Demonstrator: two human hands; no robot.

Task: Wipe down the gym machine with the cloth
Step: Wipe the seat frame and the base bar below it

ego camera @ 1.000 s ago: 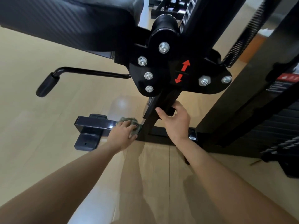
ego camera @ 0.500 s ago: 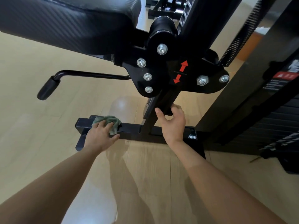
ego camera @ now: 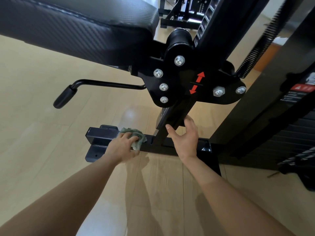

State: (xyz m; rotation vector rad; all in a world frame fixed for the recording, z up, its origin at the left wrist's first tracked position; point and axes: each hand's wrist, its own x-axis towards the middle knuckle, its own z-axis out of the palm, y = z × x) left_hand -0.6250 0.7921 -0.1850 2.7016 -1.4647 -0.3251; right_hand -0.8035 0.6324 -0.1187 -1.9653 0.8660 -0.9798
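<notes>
The left hand [ego camera: 121, 147] curls its fingers over a crumpled green cloth [ego camera: 137, 137] and presses it onto the top of the black base bar [ego camera: 100, 134] of the gym machine [ego camera: 252, 120]. The cloth lies near the bar's open end, just left of where the slanted post [ego camera: 173, 120] meets the bar. The right hand [ego camera: 185, 138] is just to the right of the left one. It holds that post, with the thumb on the near face and the fingers round the far side.

Above both hands the post runs up into a black bracket plate [ego camera: 170, 79], studded with silver bolts and marked with two red arrows [ego camera: 197, 84]. A thin lever [ego camera: 109, 85] with a dark grip sticks out to the left of the plate, and a padded black seat [ego camera: 85, 28] spreads above it. A coiled spring [ego camera: 255, 48] climbs to the upper right. A red-and-white label [ego camera: 300, 89] sits on the frame, far right of the hands.

Under the bar and both forearms lies a pale, glossy wooden floor [ego camera: 42, 133] that carries soft reflections. More black equipment [ego camera: 179, 14] stands on it, well beyond the seat.
</notes>
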